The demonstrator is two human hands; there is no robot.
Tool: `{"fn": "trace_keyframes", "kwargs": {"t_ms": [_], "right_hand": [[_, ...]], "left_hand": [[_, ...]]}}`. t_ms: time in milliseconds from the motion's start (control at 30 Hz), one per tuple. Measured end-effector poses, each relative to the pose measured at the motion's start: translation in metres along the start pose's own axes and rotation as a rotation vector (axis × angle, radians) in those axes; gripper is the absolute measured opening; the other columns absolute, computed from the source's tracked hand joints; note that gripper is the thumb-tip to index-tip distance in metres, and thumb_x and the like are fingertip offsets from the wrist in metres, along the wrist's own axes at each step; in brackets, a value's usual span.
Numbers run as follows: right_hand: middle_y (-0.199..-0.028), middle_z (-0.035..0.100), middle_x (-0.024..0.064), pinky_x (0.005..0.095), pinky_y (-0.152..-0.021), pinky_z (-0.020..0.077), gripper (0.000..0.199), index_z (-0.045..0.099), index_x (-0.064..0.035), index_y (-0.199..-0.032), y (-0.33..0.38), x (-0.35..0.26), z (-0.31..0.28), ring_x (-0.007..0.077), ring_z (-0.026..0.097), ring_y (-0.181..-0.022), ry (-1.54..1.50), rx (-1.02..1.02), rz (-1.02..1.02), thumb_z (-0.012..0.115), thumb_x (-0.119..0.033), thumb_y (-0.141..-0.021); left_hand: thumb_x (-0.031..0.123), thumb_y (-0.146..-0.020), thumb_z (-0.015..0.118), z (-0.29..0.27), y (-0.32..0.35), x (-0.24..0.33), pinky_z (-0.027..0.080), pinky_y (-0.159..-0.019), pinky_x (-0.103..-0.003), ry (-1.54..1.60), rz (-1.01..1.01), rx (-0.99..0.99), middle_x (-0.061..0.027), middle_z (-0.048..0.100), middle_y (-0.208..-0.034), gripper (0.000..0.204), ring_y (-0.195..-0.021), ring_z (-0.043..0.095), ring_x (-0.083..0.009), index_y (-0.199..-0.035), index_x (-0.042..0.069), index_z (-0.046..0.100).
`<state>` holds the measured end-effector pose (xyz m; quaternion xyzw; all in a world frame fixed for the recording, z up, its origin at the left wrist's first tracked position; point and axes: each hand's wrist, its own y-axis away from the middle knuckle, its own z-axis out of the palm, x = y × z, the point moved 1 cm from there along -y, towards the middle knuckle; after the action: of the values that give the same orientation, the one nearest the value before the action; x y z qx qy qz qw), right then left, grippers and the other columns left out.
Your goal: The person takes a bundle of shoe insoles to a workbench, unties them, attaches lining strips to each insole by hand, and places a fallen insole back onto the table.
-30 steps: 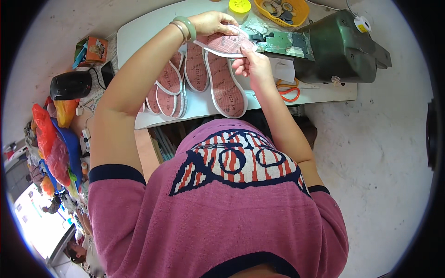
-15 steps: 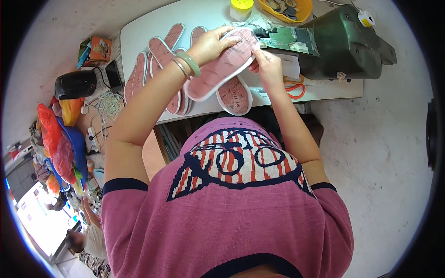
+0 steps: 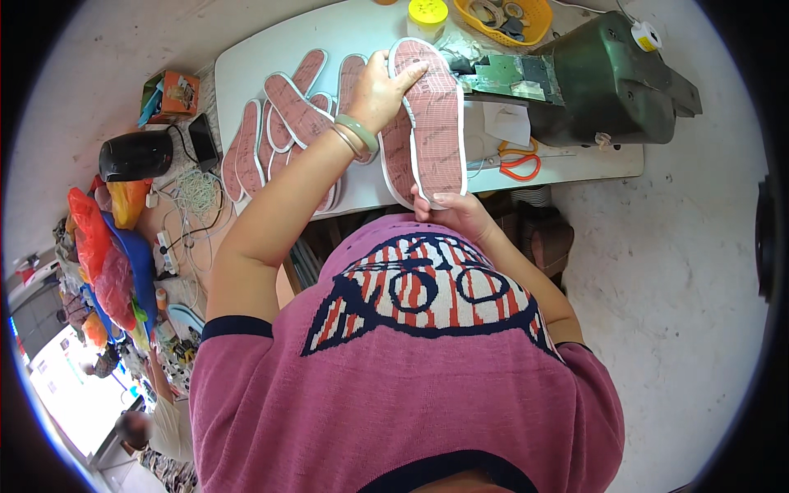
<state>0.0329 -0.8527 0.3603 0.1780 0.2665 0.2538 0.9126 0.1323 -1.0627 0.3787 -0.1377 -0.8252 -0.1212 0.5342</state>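
Here, the moment as it is standing:
Left hand: the left hand (image 3: 380,86) is gripping the toe end of a pink insole (image 3: 431,123), thumb and fingers (image 3: 411,76) closing over its upper edge; a pale green bangle (image 3: 358,131) is sitting on that wrist.
Right hand: the right hand (image 3: 452,215) is pinching the heel end of the same insole from below, fingers curling round its white rim.
Insole: it is being held up lengthwise between both hands, above the near edge of the white table (image 3: 246,66), its checked pink face showing and a white border running round it.
Other insoles: a fan of matching pink insoles (image 3: 279,123) is lying overlapped on the table, just left of the held one.
Machine: a dark green sewing machine (image 3: 608,74) is standing on the table to the right, its metal plate (image 3: 509,70) lying near the insole's toe.
Nearby: orange-handled scissors (image 3: 518,164) are lying beside the machine; a yellow-lidded jar (image 3: 427,15) and a yellow basket (image 3: 509,16) are sitting at the far edge.
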Motion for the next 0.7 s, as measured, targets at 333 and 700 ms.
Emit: {"fn": "trace_keyframes", "kwargs": {"t_ms": [333,700], "right_hand": [[-0.065,0.047,0.0024,0.0278,-0.059,0.0368,0.03,0.056,0.0009,-0.088,0.009,-0.042,0.013,0.014,0.044,-0.058,0.126,0.179,-0.252,0.045,-0.027,-0.092],[-0.063,0.051,0.0024,0.0249,-0.053,0.038,0.029,0.058,0.0028,-0.087,-0.046,-0.067,0.033,0.0118,0.048,-0.056,0.2,0.352,-0.345,0.05,-0.025,-0.091]], "left_hand": [[0.029,-0.082,0.071,0.011,-0.017,-0.012,0.05,-0.074,-0.029,0.241,-0.126,0.261,-0.0152,0.067,-0.096,0.048,-0.086,0.064,-0.0187,-0.107,-0.008,0.054],[0.057,-0.083,0.058,-0.01,-0.068,-0.006,0.036,-0.098,-0.044,-0.739,0.722,0.07,-0.0163,0.066,-0.104,0.062,-0.112,0.053,-0.0295,-0.12,0.006,0.06]]}}
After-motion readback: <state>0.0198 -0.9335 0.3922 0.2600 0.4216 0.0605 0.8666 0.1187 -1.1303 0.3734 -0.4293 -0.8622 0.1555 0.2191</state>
